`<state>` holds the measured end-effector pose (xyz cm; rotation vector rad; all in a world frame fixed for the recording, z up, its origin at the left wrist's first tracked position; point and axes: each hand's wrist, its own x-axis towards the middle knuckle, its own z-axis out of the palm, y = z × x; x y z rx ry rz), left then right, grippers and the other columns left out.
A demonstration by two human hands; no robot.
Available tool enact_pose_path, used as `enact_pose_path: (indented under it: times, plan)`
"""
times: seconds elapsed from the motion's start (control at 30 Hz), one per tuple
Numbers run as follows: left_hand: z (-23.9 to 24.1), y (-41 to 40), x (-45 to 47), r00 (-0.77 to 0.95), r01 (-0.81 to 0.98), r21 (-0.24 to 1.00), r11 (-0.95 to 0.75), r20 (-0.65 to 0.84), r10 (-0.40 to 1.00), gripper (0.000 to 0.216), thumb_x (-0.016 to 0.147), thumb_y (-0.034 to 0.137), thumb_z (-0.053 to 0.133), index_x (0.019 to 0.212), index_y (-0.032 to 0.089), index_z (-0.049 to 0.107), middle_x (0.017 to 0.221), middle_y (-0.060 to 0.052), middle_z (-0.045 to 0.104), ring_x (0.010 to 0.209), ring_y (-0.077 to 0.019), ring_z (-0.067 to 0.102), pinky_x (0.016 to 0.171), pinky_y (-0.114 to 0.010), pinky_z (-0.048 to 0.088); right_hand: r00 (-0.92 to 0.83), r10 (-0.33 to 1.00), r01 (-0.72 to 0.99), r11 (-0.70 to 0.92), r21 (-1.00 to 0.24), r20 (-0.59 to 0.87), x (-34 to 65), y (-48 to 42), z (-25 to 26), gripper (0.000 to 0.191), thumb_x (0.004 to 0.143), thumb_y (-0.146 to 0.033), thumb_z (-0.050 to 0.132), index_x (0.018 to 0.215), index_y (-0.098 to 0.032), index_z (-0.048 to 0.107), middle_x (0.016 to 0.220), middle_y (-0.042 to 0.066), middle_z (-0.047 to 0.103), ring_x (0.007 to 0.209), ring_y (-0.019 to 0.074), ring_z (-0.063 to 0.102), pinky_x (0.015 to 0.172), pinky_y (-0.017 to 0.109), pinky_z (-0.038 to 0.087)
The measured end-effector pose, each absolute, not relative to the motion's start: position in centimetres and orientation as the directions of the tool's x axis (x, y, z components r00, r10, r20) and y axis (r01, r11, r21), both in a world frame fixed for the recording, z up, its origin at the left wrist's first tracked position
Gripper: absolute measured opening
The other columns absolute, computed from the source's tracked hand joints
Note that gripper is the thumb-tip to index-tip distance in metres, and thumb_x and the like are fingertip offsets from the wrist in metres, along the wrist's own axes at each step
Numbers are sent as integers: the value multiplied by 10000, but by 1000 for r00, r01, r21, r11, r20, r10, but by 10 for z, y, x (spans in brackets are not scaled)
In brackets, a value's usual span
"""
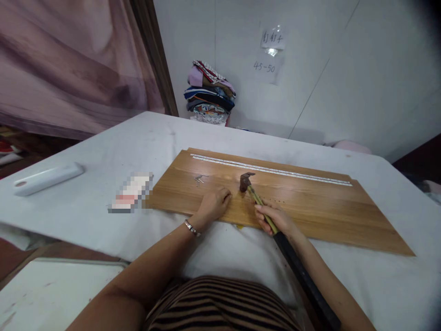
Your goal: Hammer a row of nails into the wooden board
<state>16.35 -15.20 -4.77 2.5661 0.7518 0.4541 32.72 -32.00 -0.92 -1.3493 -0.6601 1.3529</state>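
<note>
My right hand (275, 216) grips a claw hammer (257, 197) by the yellowish part of its handle, just below the rusty brown head. The black lower handle runs back along my right forearm. The hammer head is over the middle of a wooden board (327, 211). My left hand (215, 203) rests on the board near its front edge, left of the hammer head, with its fingers curled; whatever is inside them is hidden. Beyond it lies a small pile of nails (200, 179). Several small dark dots mark the board right of the hammer.
Two pale strips (272, 170) run along the board's far side. On the white-covered table (138, 138) lie a pixelated flat object (132, 193) and a white elongated object (48, 178). Folded cloths (210, 92) are stacked by the wall. A white stool-like surface (51, 294) stands lower left.
</note>
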Motion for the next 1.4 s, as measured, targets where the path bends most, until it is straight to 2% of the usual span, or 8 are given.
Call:
enact_pose_path:
  times: [0.27,0.5,0.67,1.07,1.23,1.4]
  plan:
    - [-51,-151,163,800,428,466,-774,202,565,221,983,209,484,843,208,655,872,-57,701,849,-202,646,802,-312,484,199,933,-273,-242,-931,-301,324,-320,-8,466,721,-498,763,1022,-206,559,572,-116,510,307,52,394,282,184,276]
    - [-51,-151,164,809,433,442,-786,196,555,203,984,211,492,876,200,663,915,-68,712,886,-213,657,815,-320,485,218,924,-237,-261,-936,-313,325,-318,-7,479,673,-543,778,928,-211,544,579,-108,551,295,45,392,278,184,290]
    - [-52,-152,164,807,430,446,-785,199,555,210,983,214,494,851,202,657,916,-64,707,893,-209,655,819,-319,486,219,931,-215,-245,-945,-291,327,-319,-9,440,705,-554,759,836,-228,494,567,-98,560,294,40,372,284,189,286]
    - [-50,-153,165,814,454,383,-805,188,549,230,988,201,476,869,196,672,905,-72,707,881,-216,660,802,-320,479,194,942,-259,-219,-941,-273,323,-311,-20,462,689,-525,754,969,-213,562,556,-116,530,299,50,380,286,182,268]
    - [-48,-154,164,813,446,404,-799,190,550,236,993,209,474,867,198,673,906,-71,708,867,-212,657,797,-317,482,201,938,-233,-235,-943,-284,327,-315,-18,434,714,-520,759,939,-212,552,534,-117,506,296,52,382,289,180,269]
    - [-49,-153,165,816,441,395,-806,198,544,233,987,198,477,874,193,681,895,-77,706,879,-219,660,809,-323,484,184,945,-281,-211,-936,-269,328,-317,-15,496,724,-508,765,1059,-199,571,587,-114,516,312,47,394,288,175,267]
